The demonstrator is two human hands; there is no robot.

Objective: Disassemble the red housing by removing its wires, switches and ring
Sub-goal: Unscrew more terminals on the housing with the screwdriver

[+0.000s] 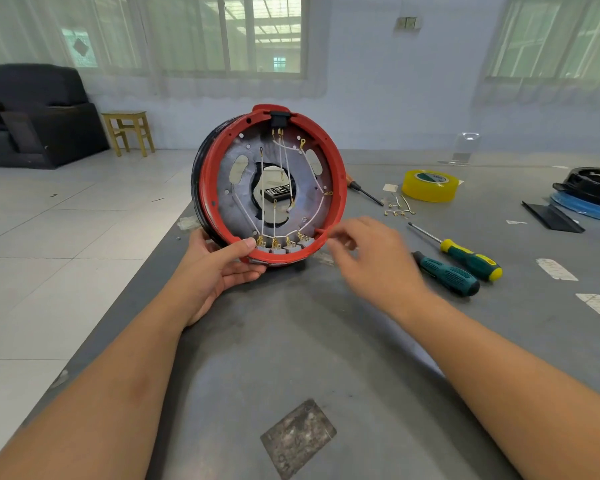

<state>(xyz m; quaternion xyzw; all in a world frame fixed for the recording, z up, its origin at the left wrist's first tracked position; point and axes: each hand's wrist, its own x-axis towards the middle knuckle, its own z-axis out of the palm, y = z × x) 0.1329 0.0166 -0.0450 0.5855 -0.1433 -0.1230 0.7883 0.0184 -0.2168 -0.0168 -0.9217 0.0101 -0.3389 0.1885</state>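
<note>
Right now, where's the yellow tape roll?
Head view: the yellow tape roll lies flat on the grey table, right of the red housing and behind the two screwdrivers, with loose wire pieces just left of it.

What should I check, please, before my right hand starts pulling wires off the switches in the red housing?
1. Red housing steadied on edge on the table by the left hand: ok.
2. Right hand free, holding nothing: ok.
3. White wires in plain view: ok.
4. Grey switches along the bottom rim reachable: ok.
5. How tightly the brass terminals grip: cannot tell.
6. Screwdrivers within reach at the right: ok.
</note>
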